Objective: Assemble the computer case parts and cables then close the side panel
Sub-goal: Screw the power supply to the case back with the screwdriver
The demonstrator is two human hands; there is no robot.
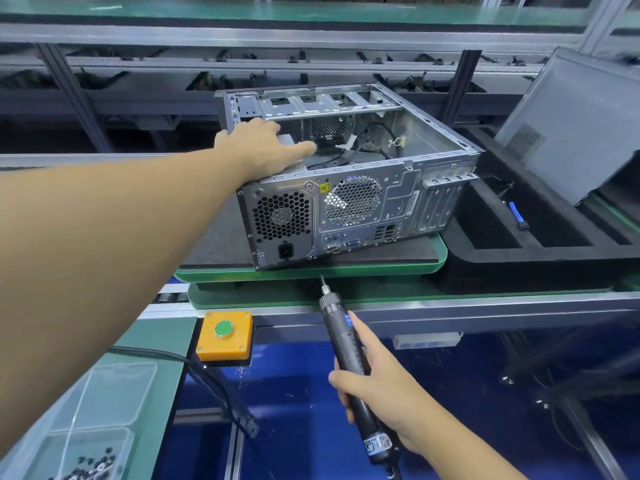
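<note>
A grey metal computer case (360, 202) lies on its side on a green pallet (311, 270), its open side up and its rear panel toward me. Black cables (374, 140) lie loose inside. My left hand (266, 147) reaches into the case over the power supply (282, 220) corner, fingers straight and pressing on it. My right hand (377, 386) grips a black electric screwdriver (349, 351) below the pallet's front edge, its bit pointing up at the case. The grey side panel (571, 126) leans at the right, off the case.
A yellow box with a green button (224, 336) sits on the conveyor frame. A clear tray of small black screws (90, 469) is at the bottom left. A black foam tray (540, 237) with a blue cable stands right of the pallet. Racks run behind.
</note>
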